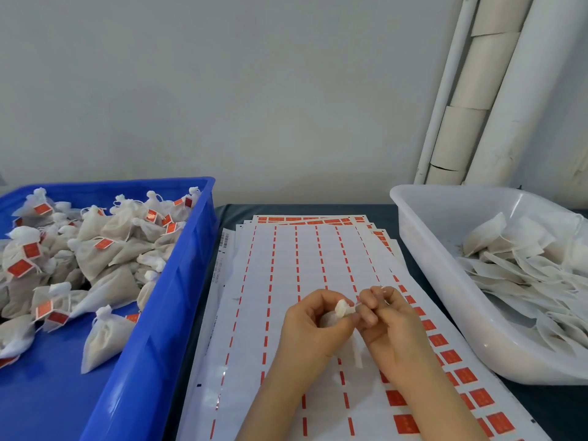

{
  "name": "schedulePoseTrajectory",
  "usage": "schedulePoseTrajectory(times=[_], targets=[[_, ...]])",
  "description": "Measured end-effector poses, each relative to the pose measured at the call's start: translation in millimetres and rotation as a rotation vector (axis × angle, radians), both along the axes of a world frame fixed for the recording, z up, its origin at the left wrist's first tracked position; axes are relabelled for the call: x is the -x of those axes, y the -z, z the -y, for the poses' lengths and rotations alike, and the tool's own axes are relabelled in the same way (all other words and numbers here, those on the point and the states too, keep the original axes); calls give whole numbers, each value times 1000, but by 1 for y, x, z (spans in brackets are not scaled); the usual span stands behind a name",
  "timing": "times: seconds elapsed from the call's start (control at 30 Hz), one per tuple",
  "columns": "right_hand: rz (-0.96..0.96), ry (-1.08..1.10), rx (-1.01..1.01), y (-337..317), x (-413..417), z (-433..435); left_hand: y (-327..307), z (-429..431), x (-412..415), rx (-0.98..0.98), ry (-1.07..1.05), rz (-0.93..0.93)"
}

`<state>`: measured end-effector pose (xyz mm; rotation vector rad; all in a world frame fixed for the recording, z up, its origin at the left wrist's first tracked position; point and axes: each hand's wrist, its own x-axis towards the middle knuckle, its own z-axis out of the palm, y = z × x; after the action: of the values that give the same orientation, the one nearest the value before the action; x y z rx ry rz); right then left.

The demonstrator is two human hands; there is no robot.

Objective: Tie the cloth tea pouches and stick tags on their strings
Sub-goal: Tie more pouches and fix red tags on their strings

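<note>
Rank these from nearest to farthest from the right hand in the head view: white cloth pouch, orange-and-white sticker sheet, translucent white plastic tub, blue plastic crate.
1. White cloth pouch: pinched by the right hand.
2. Orange-and-white sticker sheet: directly beneath the hand.
3. Translucent white plastic tub: to the right.
4. Blue plastic crate: far left, past the left hand.

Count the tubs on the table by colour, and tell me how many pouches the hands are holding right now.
Blue tub: 1
White tub: 1
Pouch gripped by the left hand, its string pinched by the right hand: 1
Total: 3
</note>
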<state>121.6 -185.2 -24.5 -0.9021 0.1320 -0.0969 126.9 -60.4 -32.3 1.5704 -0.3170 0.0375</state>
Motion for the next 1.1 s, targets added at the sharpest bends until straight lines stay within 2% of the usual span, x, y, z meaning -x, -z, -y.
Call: schedulePoseTrajectory(times=[0.4,0.77,0.87,1.0,1.1], targets=[[5,91,-75,-5,-4,9,-4,-2,2,-14,-85,23],[22,200,-16,-6,-3,13,-3,2,4,-83,-14,-56],[58,185,54,-6,-1,16,-8,0,4,-76,10,-128],[125,146,298,-8,2,23,-14,-4,6,-11,45,-191],[122,132,304,-8,2,24,-15,-5,7,-8,148,-220]])
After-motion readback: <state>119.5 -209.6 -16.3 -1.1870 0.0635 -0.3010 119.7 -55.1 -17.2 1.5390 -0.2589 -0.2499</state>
